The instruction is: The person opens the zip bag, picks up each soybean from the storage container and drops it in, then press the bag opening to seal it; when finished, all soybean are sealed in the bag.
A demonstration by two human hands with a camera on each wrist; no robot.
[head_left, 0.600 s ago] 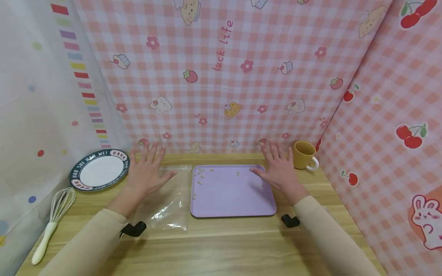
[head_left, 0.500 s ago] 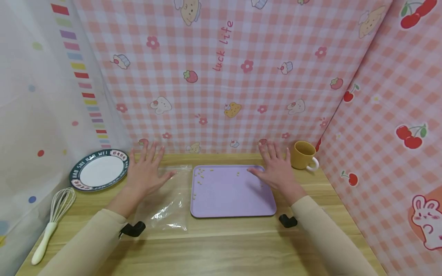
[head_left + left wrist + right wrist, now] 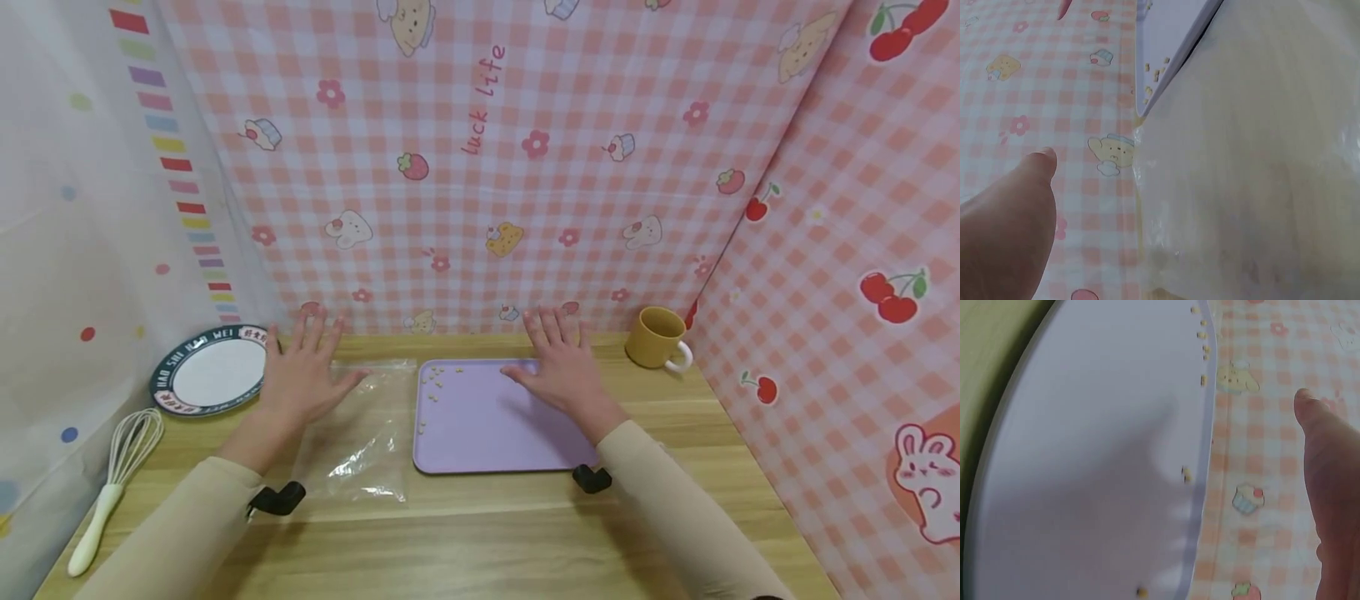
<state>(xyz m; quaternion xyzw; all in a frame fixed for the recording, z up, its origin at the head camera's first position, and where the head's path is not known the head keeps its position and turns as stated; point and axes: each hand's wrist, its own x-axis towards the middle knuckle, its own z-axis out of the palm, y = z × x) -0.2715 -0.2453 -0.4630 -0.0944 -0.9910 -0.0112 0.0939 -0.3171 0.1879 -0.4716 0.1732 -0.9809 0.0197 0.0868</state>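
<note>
The left hand (image 3: 300, 383), near a flat clear plastic bag (image 3: 367, 458), and the right hand (image 3: 561, 371), over a rectangular purple tray (image 3: 480, 433), are hovering, fingers spread, gripping nothing. Seemingly nothing is done: small yellow pieces (image 3: 1203, 380) are lying scattered on the tray.

My head view's looking bright and pretty even, no harsh light anywhere. The plastic bag (image 3: 367, 454) is throwing sharp white glare, and my right hand (image 3: 566, 371) is casting a soft shadow over the purple tray (image 3: 480, 433). My right wrist cam is bowing the tray's edges and showing the yellow bits (image 3: 1204, 380) a little blurry. The left one's looking hazy and washed out.
</note>
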